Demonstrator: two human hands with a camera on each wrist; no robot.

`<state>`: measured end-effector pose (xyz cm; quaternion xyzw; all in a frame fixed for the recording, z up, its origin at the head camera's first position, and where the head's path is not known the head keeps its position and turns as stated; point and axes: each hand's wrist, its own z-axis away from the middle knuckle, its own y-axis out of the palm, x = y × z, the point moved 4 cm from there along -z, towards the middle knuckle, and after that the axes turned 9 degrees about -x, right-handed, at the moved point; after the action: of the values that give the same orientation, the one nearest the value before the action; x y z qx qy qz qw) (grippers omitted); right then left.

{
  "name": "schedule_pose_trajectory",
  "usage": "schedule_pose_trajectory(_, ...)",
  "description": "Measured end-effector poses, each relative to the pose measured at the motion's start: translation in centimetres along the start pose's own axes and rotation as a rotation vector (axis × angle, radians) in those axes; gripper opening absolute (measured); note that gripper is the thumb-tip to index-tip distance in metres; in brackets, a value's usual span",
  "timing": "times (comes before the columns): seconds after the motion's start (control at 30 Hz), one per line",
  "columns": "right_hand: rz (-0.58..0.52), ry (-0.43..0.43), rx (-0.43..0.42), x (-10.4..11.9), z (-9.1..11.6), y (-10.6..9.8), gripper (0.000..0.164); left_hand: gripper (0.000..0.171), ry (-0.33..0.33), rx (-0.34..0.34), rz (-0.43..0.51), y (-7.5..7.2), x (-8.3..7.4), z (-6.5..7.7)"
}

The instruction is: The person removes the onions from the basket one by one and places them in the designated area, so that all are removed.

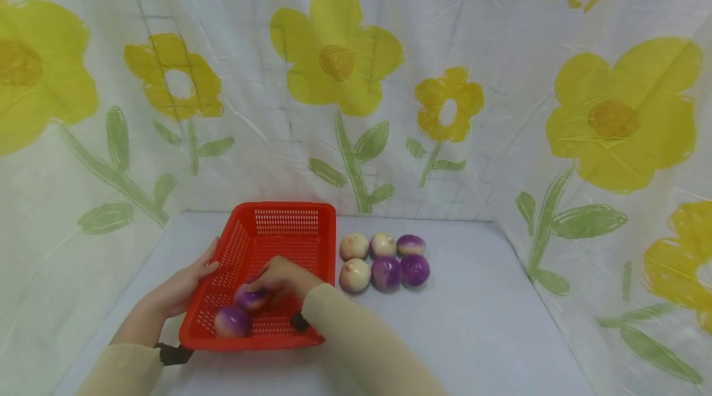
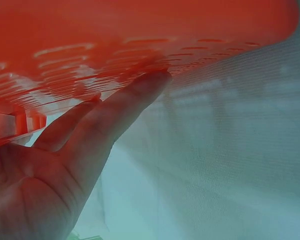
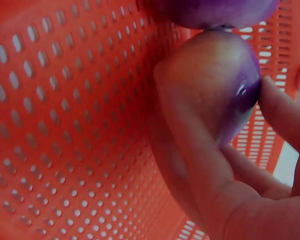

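My right hand (image 1: pixel 280 275) reaches into a red plastic basket (image 1: pixel 328 248) and grips a purple-and-white turnip (image 1: pixel 250 299). In the right wrist view, fingers and thumb curl round that turnip (image 3: pixel 210 75), close to the basket's perforated wall. Another turnip (image 1: pixel 232 322) lies in the basket's near left corner; it appears against the held one at the top of the right wrist view. My left hand (image 1: pixel 180 288) is at the basket's left side, thumb by the rim. Its straight fingers (image 2: pixel 125 107) touch the outside of the basket (image 2: pixel 140 20) in the left wrist view.
On the white table (image 1: pixel 473 322), right of the basket, several turnips stand in two rows; a pale one (image 1: pixel 355 275) is nearest the basket and a purple one (image 1: pixel 415 270) sits at the right end. A flower-printed curtain (image 1: pixel 250 155) hangs behind the table.
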<state>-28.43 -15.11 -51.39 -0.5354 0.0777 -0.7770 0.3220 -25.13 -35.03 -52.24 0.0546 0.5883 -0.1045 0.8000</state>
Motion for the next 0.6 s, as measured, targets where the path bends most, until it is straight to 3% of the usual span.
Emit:
schedule_pose_trajectory(0.07,-0.045,-0.003,-0.003,0.2,0.2,-0.2,0.019,0.061,-0.001,-0.001,0.0,0.0,-0.1,0.0)
schedule_pose_trajectory(0.23,-0.116,-0.061,-0.057,0.7,0.3,-2.3,0.034,0.061,0.0,-0.001,-0.006,0.1,-0.1,-0.1)
schedule_pose_trajectory(0.43,-0.226,-0.173,-0.1,1.4,1.1,-6.3,0.044,0.061,-0.006,-0.012,-0.003,0.1,-0.1,0.0)
schedule_pose_trajectory(0.6,-0.305,-0.214,-0.155,0.5,2.1,-10.0,0.05,0.06,-0.002,-0.012,-0.01,0.1,-0.1,0.0)
